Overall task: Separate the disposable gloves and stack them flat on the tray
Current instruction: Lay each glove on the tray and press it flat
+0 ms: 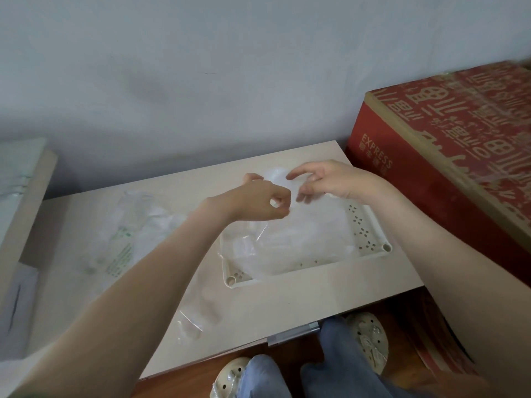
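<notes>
At 3 o'clock on the surface [287, 305], above the tray [370, 225], the left grip [258, 202] pinches a clear glove [275, 175]. The right grip [324, 179] curls loosely beside it, and I cannot tell whether it holds anything. Other gloves [301, 242] lie in the tray.

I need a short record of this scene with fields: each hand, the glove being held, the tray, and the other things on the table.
left hand: pinches the held glove above the tray
right hand: fingers curled at the same glove; grip unclear
tray: white, perforated, on the table; clear gloves lie in it
glove pack: left of the tray, green print
loose glove: near the table's front edge
red box: right of the table
</notes>
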Demonstrator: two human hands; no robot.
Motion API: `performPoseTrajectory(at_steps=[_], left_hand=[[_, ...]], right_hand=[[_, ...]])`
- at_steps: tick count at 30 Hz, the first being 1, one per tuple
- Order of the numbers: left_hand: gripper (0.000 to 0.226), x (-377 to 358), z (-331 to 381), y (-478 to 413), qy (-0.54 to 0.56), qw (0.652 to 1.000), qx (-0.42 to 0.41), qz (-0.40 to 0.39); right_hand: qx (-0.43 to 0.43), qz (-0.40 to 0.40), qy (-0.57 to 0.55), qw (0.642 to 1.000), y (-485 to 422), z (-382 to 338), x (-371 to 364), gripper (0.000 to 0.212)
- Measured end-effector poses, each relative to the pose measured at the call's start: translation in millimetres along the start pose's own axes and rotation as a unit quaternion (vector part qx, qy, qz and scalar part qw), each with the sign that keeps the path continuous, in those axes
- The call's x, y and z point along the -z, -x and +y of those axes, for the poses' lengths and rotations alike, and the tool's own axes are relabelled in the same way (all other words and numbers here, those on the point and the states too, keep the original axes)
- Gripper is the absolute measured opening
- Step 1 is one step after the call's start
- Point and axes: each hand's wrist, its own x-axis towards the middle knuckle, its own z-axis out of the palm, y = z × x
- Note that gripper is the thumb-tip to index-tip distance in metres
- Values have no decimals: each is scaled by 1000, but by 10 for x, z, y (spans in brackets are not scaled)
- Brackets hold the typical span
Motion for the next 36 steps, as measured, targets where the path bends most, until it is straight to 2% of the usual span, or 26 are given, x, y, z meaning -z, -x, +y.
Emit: performPoseTrajectory(at_steps=[4,7,10,12,14,17,20,23,26,29,31,34,36], left_hand=[[17,27,-49,39,65,996,55,0],[26,67,-28,36,124,990,68,-2],[30,81,6,42,161,983,83,23],[24,71,-14,33,130,987,87,46],[25,54,-46,-4,23,990,90,107],[54,-55,-91,-27,-147,951,124,244],[57,-228,-103,25,-184,910,112,354],[46,-391,-151,102,-173,903,91,383],[44,-431,-176,190,-77,910,150,378],[40,-349,-187,208,39,920,224,319],[40,-248,-171,229,97,930,245,256],[47,-118,-155,263,155,947,250,128],[46,-74,-165,255,182,951,237,76]], right_hand=[[45,56,-18,997,-12,76,-26,37],[71,76,20,994,-15,75,-45,48],[56,65,76,993,-80,86,-35,58],[50,56,115,991,-146,103,-39,60],[53,59,130,988,-217,110,-64,60],[60,91,131,985,-338,138,-133,57],[77,151,144,975,-458,193,-211,52],[90,200,125,968,-518,259,-258,44],[118,215,59,968,-483,272,-271,30],[129,219,-11,967,-363,218,-272,27],[131,220,-29,966,-288,204,-260,23],[129,207,-55,968,-265,261,-212,29],[125,197,-62,970,-264,284,-178,33]])
